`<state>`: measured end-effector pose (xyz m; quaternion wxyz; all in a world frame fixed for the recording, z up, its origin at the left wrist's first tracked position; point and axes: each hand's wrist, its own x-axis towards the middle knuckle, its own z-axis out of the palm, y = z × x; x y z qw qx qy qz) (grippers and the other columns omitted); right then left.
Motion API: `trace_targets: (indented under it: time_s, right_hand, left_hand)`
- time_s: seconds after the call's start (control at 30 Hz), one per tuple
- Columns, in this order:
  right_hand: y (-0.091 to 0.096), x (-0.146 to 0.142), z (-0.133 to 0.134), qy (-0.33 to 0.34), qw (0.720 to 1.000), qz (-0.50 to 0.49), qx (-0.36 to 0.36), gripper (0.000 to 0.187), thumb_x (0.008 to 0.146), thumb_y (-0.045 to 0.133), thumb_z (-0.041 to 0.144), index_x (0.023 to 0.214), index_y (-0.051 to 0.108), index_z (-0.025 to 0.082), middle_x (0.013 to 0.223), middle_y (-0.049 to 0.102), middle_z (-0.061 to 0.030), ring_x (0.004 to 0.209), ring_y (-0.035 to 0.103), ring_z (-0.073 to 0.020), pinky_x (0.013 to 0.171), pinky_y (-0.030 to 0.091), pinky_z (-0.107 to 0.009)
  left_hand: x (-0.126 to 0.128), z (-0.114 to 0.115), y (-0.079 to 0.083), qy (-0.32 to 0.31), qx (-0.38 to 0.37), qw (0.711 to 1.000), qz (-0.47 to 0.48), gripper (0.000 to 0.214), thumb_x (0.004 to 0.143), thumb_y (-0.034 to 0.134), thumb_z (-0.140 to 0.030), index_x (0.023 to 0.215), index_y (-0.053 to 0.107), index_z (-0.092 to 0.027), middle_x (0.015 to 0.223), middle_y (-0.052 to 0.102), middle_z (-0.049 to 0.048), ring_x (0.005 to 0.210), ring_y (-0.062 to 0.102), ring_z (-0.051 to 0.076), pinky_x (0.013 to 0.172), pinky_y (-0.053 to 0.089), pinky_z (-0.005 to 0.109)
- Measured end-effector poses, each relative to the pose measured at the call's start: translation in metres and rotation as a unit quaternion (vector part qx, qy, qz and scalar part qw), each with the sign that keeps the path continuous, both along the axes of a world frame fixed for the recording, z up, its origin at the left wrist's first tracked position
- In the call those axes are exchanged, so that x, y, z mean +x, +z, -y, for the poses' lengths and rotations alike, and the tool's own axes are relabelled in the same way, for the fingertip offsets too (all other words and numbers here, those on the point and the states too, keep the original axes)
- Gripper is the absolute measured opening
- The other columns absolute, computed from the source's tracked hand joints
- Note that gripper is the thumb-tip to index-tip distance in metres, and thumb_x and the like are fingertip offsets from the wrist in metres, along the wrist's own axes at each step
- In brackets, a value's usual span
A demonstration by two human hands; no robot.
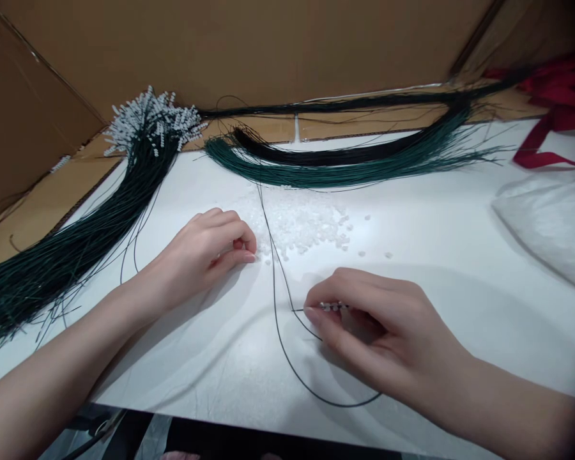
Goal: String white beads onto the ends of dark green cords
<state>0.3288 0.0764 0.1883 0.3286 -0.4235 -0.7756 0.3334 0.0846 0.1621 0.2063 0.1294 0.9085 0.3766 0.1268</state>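
Thumb and index finger of my right hand (364, 319) pinch a thin dark green cord. Several small white beads (333, 306) sit on the cord inside that grip. From there the cord (275, 306) loops over the white surface, with strands running up towards the back. My left hand (220, 246) rests at the left edge of a scattered heap of translucent white beads (301, 223). Its thumb and index fingertips are pressed together, and whatever may lie between them is too small to make out.
A large bundle of dark green cords with white beaded ends (156, 121) lies at the left. Loose green cords (340, 172) curve behind the bead heap. Red ribbon (551, 140) and a clear plastic bag (551, 211) are at the right. Cardboard walls (268, 51) enclose the white tabletop (211, 377).
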Motion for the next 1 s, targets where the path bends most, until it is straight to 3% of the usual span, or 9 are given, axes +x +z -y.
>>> trace_targets:
  time_s: [0.13,0.33,0.47,0.73,1.0]
  right_hand:
    - [0.001,0.000,0.000,-0.010,1.000,-0.003,0.011,0.012,0.087,0.056,0.007,0.084,0.061,0.018,0.069,0.055,0.0029,0.049,0.041,-0.0059,0.044,0.029,-0.022]
    - [0.001,0.000,0.000,-0.021,1.000,-0.011,0.013,0.012,0.088,0.057,0.011,0.083,0.062,0.020,0.067,0.055,0.0028,0.047,0.038,-0.0069,0.042,0.029,-0.023]
    - [0.002,0.000,0.000,-0.026,0.999,-0.026,0.015,0.010,0.087,0.059,0.011,0.084,0.063,0.020,0.067,0.056,0.0027,0.047,0.038,-0.0070,0.042,0.029,-0.023]
    - [0.001,0.000,0.000,-0.034,0.999,-0.028,0.012,0.010,0.088,0.059,0.012,0.082,0.063,0.020,0.066,0.057,0.0029,0.049,0.040,-0.0075,0.042,0.029,-0.023]
    - [0.002,0.001,0.000,-0.027,0.998,-0.048,0.001,0.011,0.089,0.059,0.011,0.083,0.064,0.019,0.069,0.062,0.0020,0.056,0.050,-0.0080,0.048,0.037,-0.022]
  left_hand:
    - [0.002,0.009,0.007,0.049,-0.049,0.993,0.094,0.007,0.092,0.060,-0.022,0.086,0.062,-0.018,0.082,0.064,0.0012,0.074,0.056,0.014,0.063,0.041,0.024]
    - [0.015,0.030,0.008,-0.022,-0.239,0.929,0.282,0.009,0.087,0.068,-0.014,0.095,0.067,-0.018,0.091,0.069,0.0030,0.085,0.065,0.014,0.077,0.052,0.024]
    - [0.025,0.039,0.002,-0.041,-0.334,0.894,0.296,0.009,0.089,0.065,-0.013,0.096,0.070,-0.017,0.092,0.070,0.0042,0.083,0.066,0.013,0.074,0.053,0.022]
    - [0.032,0.042,-0.004,0.000,-0.372,0.874,0.313,0.006,0.091,0.063,-0.016,0.088,0.068,-0.014,0.084,0.067,0.0045,0.078,0.063,0.011,0.070,0.051,0.019]
    - [0.033,0.046,-0.004,0.016,-0.463,0.811,0.357,0.005,0.091,0.064,-0.013,0.092,0.068,-0.015,0.083,0.071,0.0032,0.079,0.068,0.009,0.072,0.055,0.013]
